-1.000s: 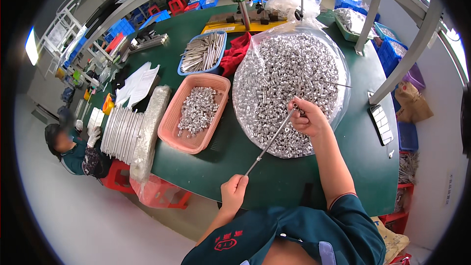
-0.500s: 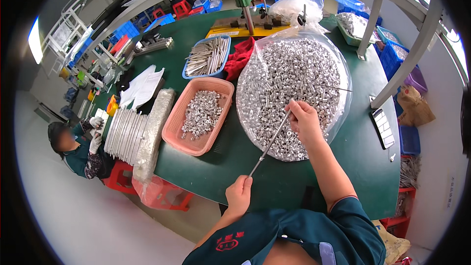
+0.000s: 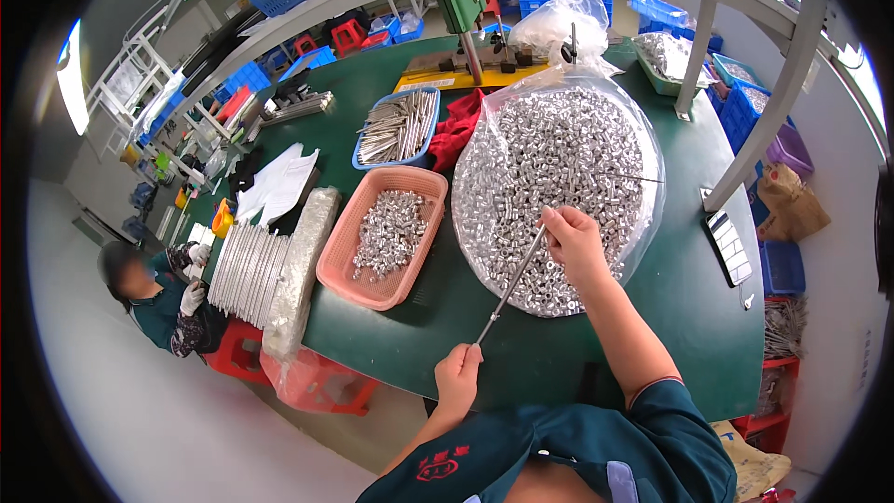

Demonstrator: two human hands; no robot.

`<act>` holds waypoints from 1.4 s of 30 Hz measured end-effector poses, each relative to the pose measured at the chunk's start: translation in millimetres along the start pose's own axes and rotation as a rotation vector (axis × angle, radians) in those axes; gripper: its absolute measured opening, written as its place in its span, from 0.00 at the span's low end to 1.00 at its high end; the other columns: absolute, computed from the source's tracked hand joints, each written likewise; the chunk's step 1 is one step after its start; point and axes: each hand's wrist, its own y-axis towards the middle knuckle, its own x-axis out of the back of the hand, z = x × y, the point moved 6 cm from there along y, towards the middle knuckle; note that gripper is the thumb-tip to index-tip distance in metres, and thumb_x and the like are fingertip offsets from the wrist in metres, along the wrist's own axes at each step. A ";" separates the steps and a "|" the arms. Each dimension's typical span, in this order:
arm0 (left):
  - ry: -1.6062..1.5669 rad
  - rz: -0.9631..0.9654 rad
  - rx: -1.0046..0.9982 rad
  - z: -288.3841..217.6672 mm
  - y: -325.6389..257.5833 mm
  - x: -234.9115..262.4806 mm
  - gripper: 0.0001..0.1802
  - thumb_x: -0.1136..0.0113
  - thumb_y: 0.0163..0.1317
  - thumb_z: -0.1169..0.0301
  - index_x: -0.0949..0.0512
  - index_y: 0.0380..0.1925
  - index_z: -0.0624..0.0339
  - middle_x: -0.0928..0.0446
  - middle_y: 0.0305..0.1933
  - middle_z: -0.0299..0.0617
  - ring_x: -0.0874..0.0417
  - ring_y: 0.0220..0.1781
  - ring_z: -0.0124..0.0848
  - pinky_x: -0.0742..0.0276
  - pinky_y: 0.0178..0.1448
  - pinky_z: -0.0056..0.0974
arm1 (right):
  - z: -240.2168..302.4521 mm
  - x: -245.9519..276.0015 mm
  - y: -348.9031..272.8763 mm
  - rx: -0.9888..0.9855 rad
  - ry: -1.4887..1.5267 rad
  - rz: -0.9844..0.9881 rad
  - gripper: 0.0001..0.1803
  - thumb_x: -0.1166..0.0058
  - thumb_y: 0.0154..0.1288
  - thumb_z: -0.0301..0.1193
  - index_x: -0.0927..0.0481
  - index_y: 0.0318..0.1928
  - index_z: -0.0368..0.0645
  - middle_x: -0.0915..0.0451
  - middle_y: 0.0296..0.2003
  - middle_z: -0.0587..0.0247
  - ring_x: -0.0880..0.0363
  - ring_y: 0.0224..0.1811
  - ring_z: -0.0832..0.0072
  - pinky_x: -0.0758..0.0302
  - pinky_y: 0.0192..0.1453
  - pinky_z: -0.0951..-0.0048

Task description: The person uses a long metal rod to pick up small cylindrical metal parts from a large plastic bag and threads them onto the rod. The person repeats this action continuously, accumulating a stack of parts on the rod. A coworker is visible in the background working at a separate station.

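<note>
A slim metal rod [image 3: 512, 287] slants between my two hands, thicker along its upper part and thinner below a small collar. My left hand [image 3: 457, 378] is closed around its lower end, near the table's front edge. At the upper end, my right hand [image 3: 572, 244] pinches the rod; whether a small part sits between those fingers is hidden. Beneath the right hand spreads a big heap of small silvery metal sleeves [image 3: 568, 154] on clear plastic sheeting [image 3: 654, 130]. A thin dark rod [image 3: 638, 179] lies across the heap's right side.
Left of the heap are a pink basket [image 3: 332, 265] of metal sleeves, a blue tray [image 3: 358, 155] of metal rods and a red cloth [image 3: 454, 130]. A phone [image 3: 727, 247] lies at right, by a shelf post [image 3: 759, 158]. A gloved co-worker [image 3: 163, 293] sits far left.
The view has shifted slightly, so the table appears a little lower. Both hands keep their hold on the rod, with hardly any movement between them.
</note>
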 end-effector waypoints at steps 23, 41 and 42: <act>-0.238 0.042 0.110 -16.6 9.4 -5.9 0.18 0.48 0.71 0.63 0.28 0.22 0.60 0.40 0.18 0.25 0.43 0.21 0.15 0.49 0.24 0.27 | 2.9 -9.4 -5.7 0.043 -0.001 0.036 0.14 0.44 0.70 0.35 0.27 0.27 0.43 0.33 0.17 0.76 0.43 0.15 0.88 0.50 0.16 0.80; -0.198 0.103 0.172 4.8 2.4 -1.9 0.19 0.48 0.70 0.64 0.28 0.21 0.62 0.38 0.17 0.29 0.40 0.21 0.17 0.46 0.25 0.29 | -1.0 12.5 4.1 -0.329 0.349 0.209 0.07 0.51 0.72 0.30 0.26 0.45 0.41 0.25 0.31 0.65 0.43 0.14 0.89 0.49 0.14 0.85; -0.152 0.085 0.133 1.6 1.8 -0.4 0.19 0.47 0.70 0.64 0.28 0.21 0.62 0.37 0.17 0.30 0.40 0.21 0.17 0.45 0.25 0.30 | -2.7 13.3 4.2 -0.345 0.388 0.190 0.07 0.50 0.72 0.31 0.26 0.44 0.41 0.25 0.32 0.65 0.43 0.14 0.89 0.49 0.14 0.85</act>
